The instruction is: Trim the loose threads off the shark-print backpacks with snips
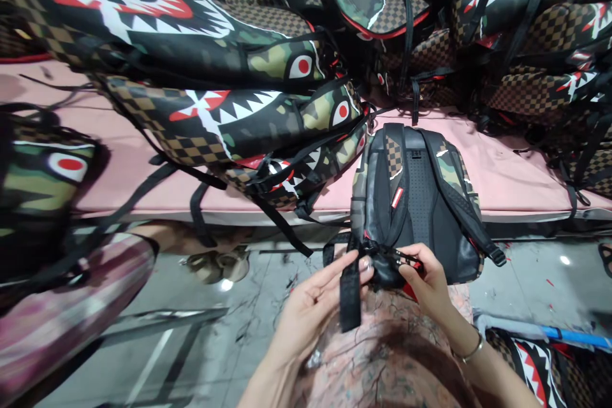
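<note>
- Head view, left hand: the left hand [322, 290] was turned partly palm up and grasped a black strap [350, 303] between thumb and fingers. The strap's free end hung below the fingers.
- Head view, right hand: the right hand [428, 277] pinched a small black part [406, 259] between thumb and fingers, just beside the left fingertips. Its exact type could not be told. A bracelet [473, 347] encircled the right wrist.
- Bag position: the bag [414, 204] lay in front of the person, back panel facing up, its upper portion on the pink table [507, 185] and its near end projecting past the table edge above the lap. Both hands were at this near end.
- Bag details: two shoulder straps ran along the panel; the one on the picture's left carried a red and white label [397, 197].
- Left of the bag: a stack [229, 121] of shark-print bags rested on the table, with straps trailing over the edge.
- Beyond and to the right: a pile [535, 86] of checkered bags occupied the table.
- Below: thread scraps [243, 325] littered the grey floor [268, 293].
- Far left: a co-worker's plaid garment [115, 293] was visible.
</note>
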The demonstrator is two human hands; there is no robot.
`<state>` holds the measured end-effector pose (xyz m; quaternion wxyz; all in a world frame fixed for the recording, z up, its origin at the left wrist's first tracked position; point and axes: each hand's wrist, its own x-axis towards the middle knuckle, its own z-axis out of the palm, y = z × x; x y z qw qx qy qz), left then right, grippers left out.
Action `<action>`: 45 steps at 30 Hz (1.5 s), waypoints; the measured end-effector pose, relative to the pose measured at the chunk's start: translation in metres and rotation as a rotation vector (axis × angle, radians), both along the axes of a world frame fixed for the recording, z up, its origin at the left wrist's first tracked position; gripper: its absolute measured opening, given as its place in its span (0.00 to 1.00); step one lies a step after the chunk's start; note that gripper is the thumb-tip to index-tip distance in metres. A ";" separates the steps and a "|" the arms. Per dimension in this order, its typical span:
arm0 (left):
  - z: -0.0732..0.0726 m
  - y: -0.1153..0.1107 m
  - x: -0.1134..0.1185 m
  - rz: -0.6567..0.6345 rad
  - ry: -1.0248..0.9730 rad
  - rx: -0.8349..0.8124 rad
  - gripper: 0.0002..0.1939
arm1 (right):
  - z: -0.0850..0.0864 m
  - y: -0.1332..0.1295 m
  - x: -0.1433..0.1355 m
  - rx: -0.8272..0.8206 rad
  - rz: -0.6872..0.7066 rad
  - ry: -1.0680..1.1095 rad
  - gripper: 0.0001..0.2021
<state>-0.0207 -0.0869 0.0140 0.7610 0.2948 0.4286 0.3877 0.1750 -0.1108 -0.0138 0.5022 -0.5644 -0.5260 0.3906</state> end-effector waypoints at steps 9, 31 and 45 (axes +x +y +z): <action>-0.004 0.002 0.012 -0.032 0.183 -0.035 0.14 | 0.004 0.001 -0.007 0.334 0.041 -0.362 0.09; -0.032 0.076 -0.050 -0.104 1.535 0.711 0.19 | -0.002 0.030 0.017 0.125 -0.016 -0.431 0.07; -0.097 0.164 0.062 0.015 1.091 0.849 0.11 | 0.002 0.128 0.001 -0.051 -0.006 -1.419 0.06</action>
